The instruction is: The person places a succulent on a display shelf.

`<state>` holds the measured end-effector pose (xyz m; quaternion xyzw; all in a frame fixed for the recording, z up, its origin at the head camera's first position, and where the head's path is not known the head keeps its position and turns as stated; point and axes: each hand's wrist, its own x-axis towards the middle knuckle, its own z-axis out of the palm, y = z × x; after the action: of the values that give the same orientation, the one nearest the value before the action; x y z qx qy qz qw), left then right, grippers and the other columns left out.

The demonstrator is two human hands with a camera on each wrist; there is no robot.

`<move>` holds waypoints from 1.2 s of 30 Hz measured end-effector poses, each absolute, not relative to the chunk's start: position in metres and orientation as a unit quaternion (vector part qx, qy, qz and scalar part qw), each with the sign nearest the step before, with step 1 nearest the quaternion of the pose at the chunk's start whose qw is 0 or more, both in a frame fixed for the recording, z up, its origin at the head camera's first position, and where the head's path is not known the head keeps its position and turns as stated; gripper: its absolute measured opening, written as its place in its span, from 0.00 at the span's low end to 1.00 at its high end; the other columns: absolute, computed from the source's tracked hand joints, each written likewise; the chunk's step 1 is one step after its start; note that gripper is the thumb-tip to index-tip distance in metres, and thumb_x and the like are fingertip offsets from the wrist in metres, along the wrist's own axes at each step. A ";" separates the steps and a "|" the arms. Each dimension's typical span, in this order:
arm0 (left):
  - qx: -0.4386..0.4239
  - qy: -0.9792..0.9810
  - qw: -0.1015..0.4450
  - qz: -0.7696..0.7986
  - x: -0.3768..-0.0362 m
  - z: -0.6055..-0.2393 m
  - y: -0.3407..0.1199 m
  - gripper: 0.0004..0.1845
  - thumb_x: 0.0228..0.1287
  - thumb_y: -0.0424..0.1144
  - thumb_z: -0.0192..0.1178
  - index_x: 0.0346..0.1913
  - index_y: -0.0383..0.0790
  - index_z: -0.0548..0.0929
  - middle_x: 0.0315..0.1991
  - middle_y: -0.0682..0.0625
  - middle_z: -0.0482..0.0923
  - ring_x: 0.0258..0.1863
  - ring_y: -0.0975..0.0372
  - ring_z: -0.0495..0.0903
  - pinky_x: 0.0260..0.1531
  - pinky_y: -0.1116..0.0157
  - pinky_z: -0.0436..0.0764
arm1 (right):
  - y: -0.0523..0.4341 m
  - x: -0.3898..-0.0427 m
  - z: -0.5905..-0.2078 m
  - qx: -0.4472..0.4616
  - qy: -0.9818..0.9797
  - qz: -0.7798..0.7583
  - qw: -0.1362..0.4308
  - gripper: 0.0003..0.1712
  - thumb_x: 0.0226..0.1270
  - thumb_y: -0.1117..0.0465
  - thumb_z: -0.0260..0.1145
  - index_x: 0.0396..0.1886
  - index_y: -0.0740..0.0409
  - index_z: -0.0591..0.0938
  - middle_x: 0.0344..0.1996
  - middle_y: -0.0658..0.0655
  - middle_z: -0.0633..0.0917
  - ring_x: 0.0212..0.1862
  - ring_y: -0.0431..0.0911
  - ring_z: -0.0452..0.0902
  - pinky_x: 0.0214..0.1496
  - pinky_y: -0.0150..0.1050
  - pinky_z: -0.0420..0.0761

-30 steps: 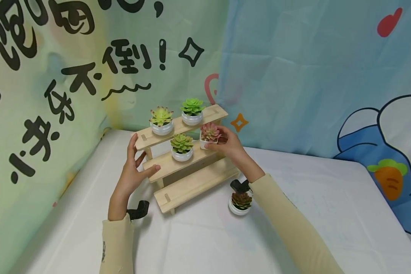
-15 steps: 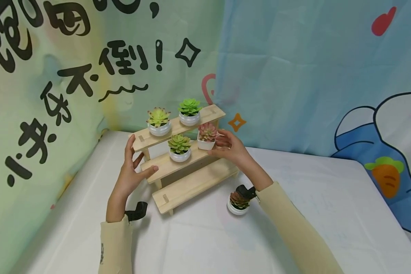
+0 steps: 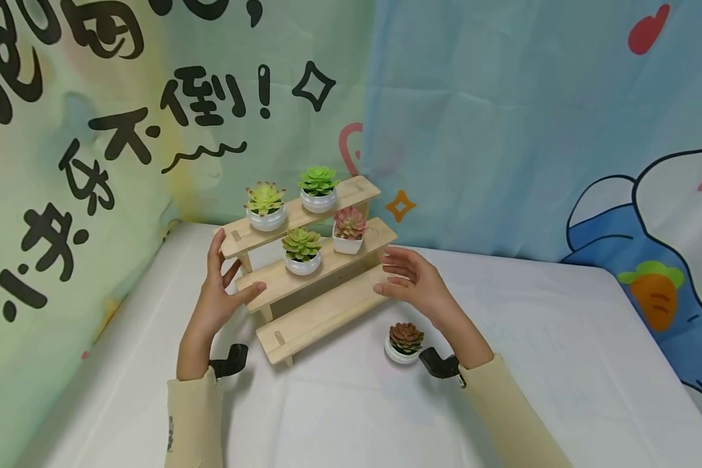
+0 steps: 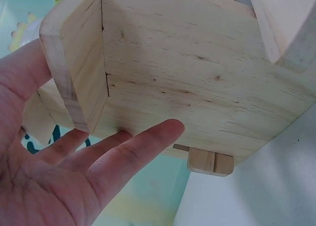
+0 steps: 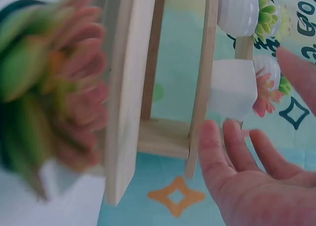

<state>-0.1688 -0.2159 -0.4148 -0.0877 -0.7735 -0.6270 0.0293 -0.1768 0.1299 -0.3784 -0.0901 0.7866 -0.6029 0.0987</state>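
Observation:
A three-tier wooden plant stand (image 3: pixel 322 320) stands on the table. My left hand (image 3: pixel 219 299) holds its left end, thumb over the middle tier and fingers by the top tier; the left wrist view shows the fingers (image 4: pixel 133 154) reaching under the boards. On the middle tier sit a pink succulent (image 3: pixel 349 224) in a square white pot and a green succulent (image 3: pixel 301 247) in a round one. My right hand (image 3: pixel 415 283) is off the stand's right end, fingers loosely bent around nothing. In the right wrist view, its fingertips lie near the square pot (image 5: pixel 234 90).
Two more green succulents, one red-tipped (image 3: pixel 266 205) and one plain (image 3: pixel 318 188), stand on the top tier. A reddish-brown succulent (image 3: pixel 405 341) in a round white pot is on the white tablecloth (image 3: pixel 339 416), under my right wrist. Printed cloth backdrops (image 3: pixel 474 130) rise behind.
My right hand has let go of the pink succulent's pot and drawn back right and toward me. The pot now stands on the middle tier. The left hand keeps its place on the stand.

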 end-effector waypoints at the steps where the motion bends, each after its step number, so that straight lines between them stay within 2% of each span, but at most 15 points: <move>1: -0.088 -0.774 0.030 -0.626 -0.169 -0.415 -0.215 0.59 0.61 0.29 0.66 0.77 0.64 0.32 0.78 0.48 0.27 0.75 0.41 0.47 0.70 0.41 0.59 | 0.132 -0.173 -0.380 -0.091 0.788 -0.600 0.099 0.41 0.62 0.69 0.70 0.72 0.64 0.62 0.66 0.68 0.68 0.67 0.59 0.65 0.70 0.49 0.70; 11: -0.096 -0.771 0.038 -0.628 -0.168 -0.414 -0.216 0.59 0.61 0.27 0.66 0.78 0.61 0.32 0.78 0.52 0.27 0.75 0.40 0.44 0.70 0.40 0.56 | 0.154 -0.137 -0.402 -0.085 0.827 -0.545 0.107 0.42 0.59 0.61 0.74 0.70 0.61 0.66 0.66 0.65 0.71 0.69 0.59 0.62 0.73 0.59 0.59; 18: -0.093 -0.771 0.037 -0.629 -0.168 -0.414 -0.216 0.59 0.61 0.27 0.66 0.78 0.62 0.33 0.78 0.52 0.27 0.75 0.41 0.45 0.70 0.40 0.57 | 0.164 -0.117 -0.420 -0.078 0.834 -0.531 0.130 0.46 0.55 0.61 0.77 0.70 0.65 0.64 0.68 0.68 0.67 0.68 0.65 0.61 0.69 0.63 0.64; 23: -0.085 -0.772 0.028 -0.630 -0.168 -0.413 -0.215 0.59 0.61 0.28 0.66 0.77 0.66 0.33 0.78 0.53 0.27 0.75 0.42 0.46 0.71 0.42 0.58 | 0.167 -0.110 -0.432 -0.067 0.835 -0.530 0.133 0.47 0.53 0.63 0.78 0.70 0.66 0.65 0.66 0.68 0.69 0.65 0.64 0.66 0.67 0.59 0.70; 30: -0.085 -0.773 0.028 -0.629 -0.167 -0.410 -0.216 0.59 0.61 0.27 0.66 0.77 0.66 0.33 0.78 0.55 0.27 0.75 0.43 0.44 0.71 0.43 0.58 | 0.168 -0.106 -0.441 -0.082 0.831 -0.536 0.123 0.42 0.54 0.70 0.75 0.68 0.70 0.66 0.63 0.71 0.70 0.62 0.63 0.70 0.62 0.42 0.78; 36: -0.080 -0.773 0.026 -0.629 -0.168 -0.411 -0.215 0.60 0.61 0.27 0.66 0.77 0.66 0.33 0.78 0.53 0.27 0.75 0.43 0.46 0.71 0.43 0.58 | 0.169 -0.106 -0.444 -0.075 0.832 -0.536 0.125 0.40 0.55 0.69 0.75 0.67 0.69 0.68 0.61 0.69 0.73 0.61 0.60 0.71 0.61 0.42 0.78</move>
<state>-0.1676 -0.2151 -0.4105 -0.0804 -0.7726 -0.6293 0.0257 -0.1057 0.1694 -0.4444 -0.0746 0.8316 -0.5359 0.1252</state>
